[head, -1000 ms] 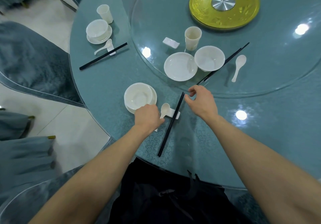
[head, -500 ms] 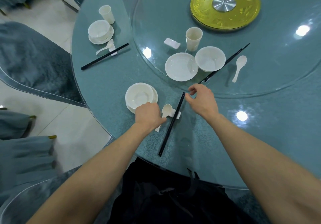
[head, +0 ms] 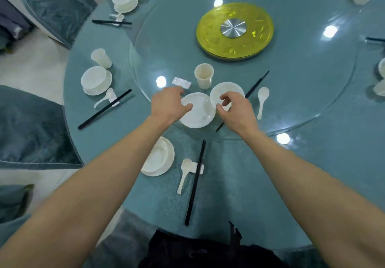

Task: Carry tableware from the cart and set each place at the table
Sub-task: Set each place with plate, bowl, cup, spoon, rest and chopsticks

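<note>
Reaching, head view: both arms stretch across the table (head: 312,174) onto the glass turntable (head: 302,70), where a loose set of tableware is parked within arm's length.
Left hand (head: 168,105): on the left rim of the plate (head: 200,115). The thumb lies on top and the fingers (head: 177,90) curl over the far edge, clamped on it. A rim pinch like this suits a flat, slick dish.
Right hand (head: 235,109): over the bowl (head: 228,89). Thumb and forefinger look pinched together on its near rim, right where it touches the plate. The other fingers hang bent above the hollow.
Cup (head: 204,76): upright just behind plate and bowl, untouched.
Rest (head: 181,82): just left of the cup, beyond the left hand.
Chopsticks (head: 257,83): slanting out from under the right hand, with the spoon (head: 262,101) just beside them.
Near setting (head: 160,159): stacked dishes at the table's edge under the left arm, with utensils propped beside them pointing inward. It looks finished.
Left setting (head: 95,80): the same pattern plus a cup, probably the layout to copy.
Step, as I judge: lifting plate and bowl off the turntable together, one per hand, to start the next place.
Risk: plate and bowl touch, so raising one may knock the other, and the chopsticks under the right wrist could be dragged.
</note>
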